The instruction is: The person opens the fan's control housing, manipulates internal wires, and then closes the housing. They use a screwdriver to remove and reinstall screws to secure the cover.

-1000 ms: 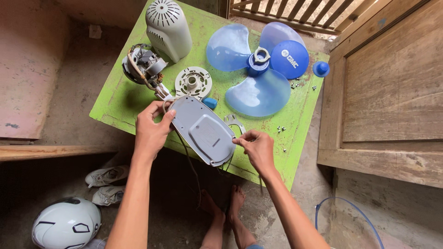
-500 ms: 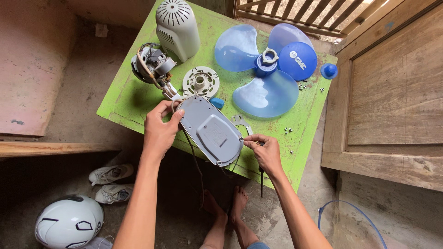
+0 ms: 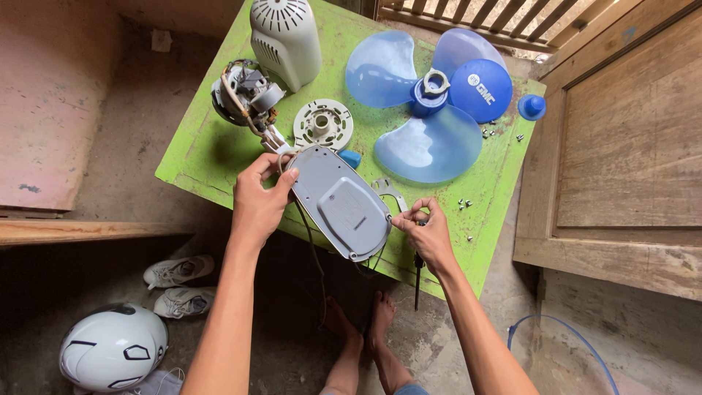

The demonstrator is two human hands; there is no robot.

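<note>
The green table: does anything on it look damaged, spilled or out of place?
Nothing looks broken. The fan lies in parts: the motor is bare with wires showing, and small screws lie loose near the table edge. The left hand holds the grey cover partly past the front edge.

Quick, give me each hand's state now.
Left hand: closed on the grey oval cover.
Right hand: pinching the cover's edge, screwdriver in its grip.

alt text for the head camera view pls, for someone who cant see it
Seen from above, the left hand grips a grey oval plastic cover over a green wooden table while the right hand pinches its edge. On the table lie a translucent blue three-blade fan propeller, a bare fan motor and a white motor housing.
</note>
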